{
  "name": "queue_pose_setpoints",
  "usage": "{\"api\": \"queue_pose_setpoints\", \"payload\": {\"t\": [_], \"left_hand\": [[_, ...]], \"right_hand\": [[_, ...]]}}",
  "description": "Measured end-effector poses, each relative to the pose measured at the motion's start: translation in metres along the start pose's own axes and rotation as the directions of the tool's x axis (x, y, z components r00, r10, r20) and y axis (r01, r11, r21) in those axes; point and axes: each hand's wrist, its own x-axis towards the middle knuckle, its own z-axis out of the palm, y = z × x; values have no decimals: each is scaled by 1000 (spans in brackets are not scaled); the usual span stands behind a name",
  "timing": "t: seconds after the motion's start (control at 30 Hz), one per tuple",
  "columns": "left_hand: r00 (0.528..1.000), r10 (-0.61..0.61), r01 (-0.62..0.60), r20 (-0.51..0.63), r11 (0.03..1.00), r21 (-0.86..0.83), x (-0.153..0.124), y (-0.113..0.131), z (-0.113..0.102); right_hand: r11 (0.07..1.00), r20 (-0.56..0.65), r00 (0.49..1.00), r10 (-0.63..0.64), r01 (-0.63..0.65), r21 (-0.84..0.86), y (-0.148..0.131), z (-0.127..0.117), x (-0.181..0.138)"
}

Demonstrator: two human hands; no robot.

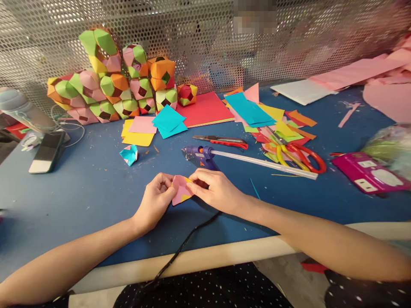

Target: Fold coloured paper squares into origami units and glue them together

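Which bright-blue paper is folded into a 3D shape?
The small faceted piece just beyond the left hand; the blue squares and blue rectangular sheets lie flat.

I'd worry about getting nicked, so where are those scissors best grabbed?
I'd take the scissors by the red handle, from the right: its loop points that way, while the blades point left over the paper scraps. The white glue stick runs along the near side, so reaching across it looks more awkward.
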Motion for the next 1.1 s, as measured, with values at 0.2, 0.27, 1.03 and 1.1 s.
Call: {"api": "queue_pose_setpoints", "payload": {"t": [0.2, 0.27, 1.03, 1.1], "left_hand": [[994, -67, 72, 88, 996, -50, -2, 5, -1], [992, -88, 88, 86, 996, 5, -1, 6, -2], [994, -11, -22, 104, 951, 308, 2, 2, -9], [997, 4, -29, 78, 947, 320, 5, 2, -11]], "right_hand": [[999, 37, 999, -9, 8, 33, -1, -2, 1], [997, 73, 997, 37, -42, 71, -5, -6, 2], [999, 52, 999, -12, 10, 54, -6, -5, -3], [998, 67, 998, 6, -10, 62, -7, -6, -4]]}}
